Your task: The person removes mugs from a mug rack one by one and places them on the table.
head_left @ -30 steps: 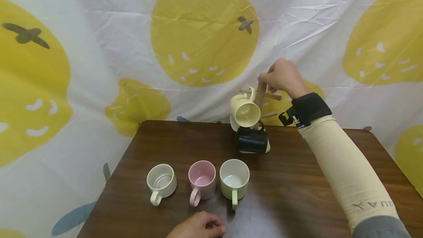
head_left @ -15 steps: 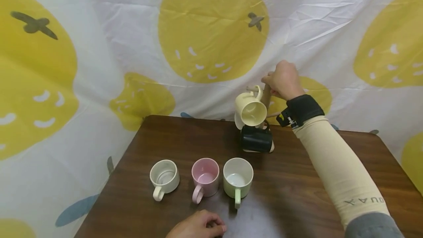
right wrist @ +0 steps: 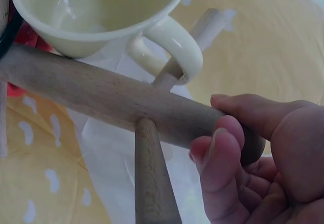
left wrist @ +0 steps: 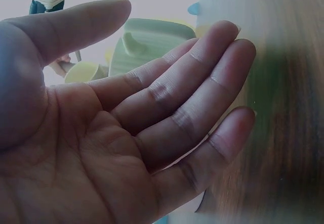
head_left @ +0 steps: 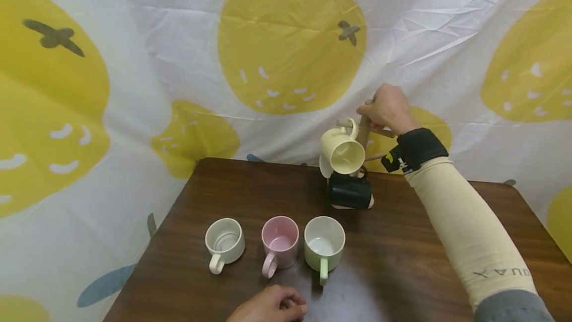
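Note:
A wooden mug tree (head_left: 364, 130) stands at the back of the table, and my right hand (head_left: 388, 107) grips the top of its post. In the right wrist view the thumb and fingers (right wrist: 223, 168) wrap the post's end. A cream mug (head_left: 343, 150) hangs by its handle from an upper peg, its mouth tilted towards me. Below it hangs a black mug (head_left: 349, 192), lying sideways. My left hand (head_left: 270, 304) is at the front of the table with fingers loosely bent; its palm (left wrist: 86, 153) holds nothing in the left wrist view.
A row of upright mugs stands on the dark wooden table (head_left: 402, 242): white (head_left: 225, 245), pink (head_left: 280, 245) and pale green (head_left: 324, 250), handles towards me. A cloth with yellow fruit prints (head_left: 292, 39) hangs behind. In the right wrist view, a red thing (right wrist: 26, 42) shows beyond the post.
The head view has shifted slightly, so the table and mugs appear a little further right. The right hand stays on the post; the left hand has barely moved.

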`<state>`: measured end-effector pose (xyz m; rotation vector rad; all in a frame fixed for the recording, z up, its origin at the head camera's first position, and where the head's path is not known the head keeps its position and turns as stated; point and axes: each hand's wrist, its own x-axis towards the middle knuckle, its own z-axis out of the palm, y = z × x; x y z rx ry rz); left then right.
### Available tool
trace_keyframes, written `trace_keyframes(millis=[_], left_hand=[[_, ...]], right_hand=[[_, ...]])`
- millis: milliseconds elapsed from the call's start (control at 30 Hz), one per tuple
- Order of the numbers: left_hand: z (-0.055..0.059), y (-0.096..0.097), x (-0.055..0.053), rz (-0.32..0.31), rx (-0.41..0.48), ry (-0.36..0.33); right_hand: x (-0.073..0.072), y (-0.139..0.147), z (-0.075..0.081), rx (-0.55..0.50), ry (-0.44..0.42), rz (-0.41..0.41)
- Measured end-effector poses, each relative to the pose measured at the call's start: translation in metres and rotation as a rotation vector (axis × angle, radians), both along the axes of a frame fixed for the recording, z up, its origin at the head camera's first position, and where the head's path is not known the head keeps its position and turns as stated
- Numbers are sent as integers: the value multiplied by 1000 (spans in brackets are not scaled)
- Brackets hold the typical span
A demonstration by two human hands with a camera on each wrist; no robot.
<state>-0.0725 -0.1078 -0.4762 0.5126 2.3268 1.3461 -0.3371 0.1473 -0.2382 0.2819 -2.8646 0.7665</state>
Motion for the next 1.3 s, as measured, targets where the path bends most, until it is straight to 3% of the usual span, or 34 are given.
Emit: trace_keyframes(millis=[233, 467, 767, 1300], left_hand=[[-3, 0, 1, -5, 24, -11], [-2, 0, 3, -16, 39, -8], [-1, -1, 6, -9, 62, -43], [-2, -2, 7, 19, 53, -59]], right_hand=[[-1, 10, 2, 80, -15, 66], [0, 13, 4, 88, -43, 101], [-1, 13, 6, 135, 29, 168], [-10, 11, 8, 227, 77, 279]])
